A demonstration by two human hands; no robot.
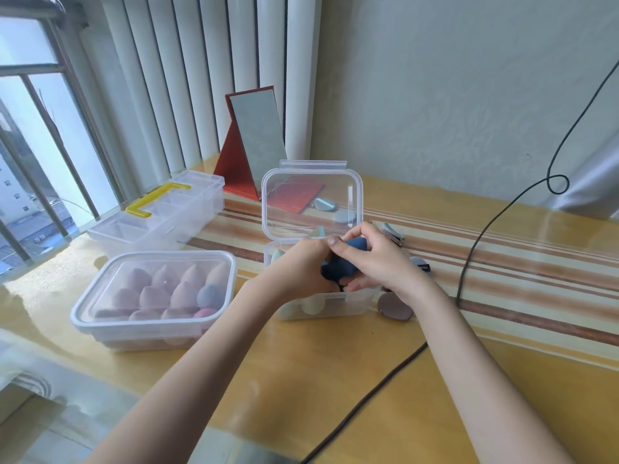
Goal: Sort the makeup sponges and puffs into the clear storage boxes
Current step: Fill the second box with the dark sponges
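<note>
Together, both hands' grip on blue sponge [348, 259]

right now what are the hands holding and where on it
Both hands grip one dark blue sponge over the open clear box: the right hand wraps its upper end, the left hand holds its lower end.

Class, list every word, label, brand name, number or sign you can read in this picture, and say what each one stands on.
No text here can be read.
Black tag on the grey puff by the right hand: pale marks, too small and blurred to read.
Clear storage boxes, mirror: no lettering visible.
</note>
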